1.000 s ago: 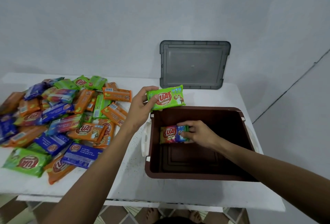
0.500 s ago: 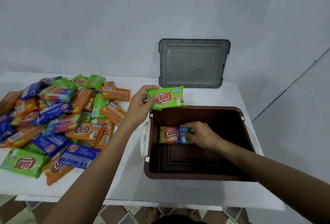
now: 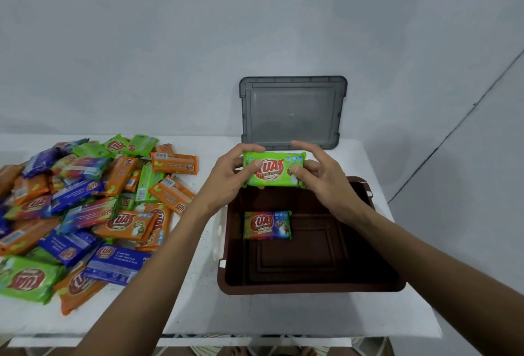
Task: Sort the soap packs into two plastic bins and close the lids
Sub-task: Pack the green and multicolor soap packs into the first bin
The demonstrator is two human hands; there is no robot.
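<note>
A white bench (image 3: 184, 307) carries a brown plastic bin (image 3: 312, 290) just right of centre, open at the top. On its left outer wall sits a white part, possibly a latch (image 3: 217, 232); the view is too soft to be sure. 1 rainbow-coloured soap pack (image 3: 267, 225) lies flat, label up, on the bin floor near the far-left corner.

To the left of the bin, apart from it, a loose pile of soap packs (image 3: 85, 208) in orange, blue, green and rainbow wrappers spreads over the bench, many overlapping.

Above the far rim of the bin, 2 hands hold 1 green soap pack (image 3: 274, 170) level, label toward the camera. The left hand (image 3: 226, 177) pinches the pack's left end, thumb on the front and fingers (image 3: 249, 148) curled over the top edge. The right hand (image 3: 326, 182) pinches the right end the same way, thumb on the front face and index finger arched over the top.

Behind them, a grey translucent lid (image 3: 293, 112) stands on the bench's far edge, leaning against the pale wall (image 3: 170, 44).
</note>
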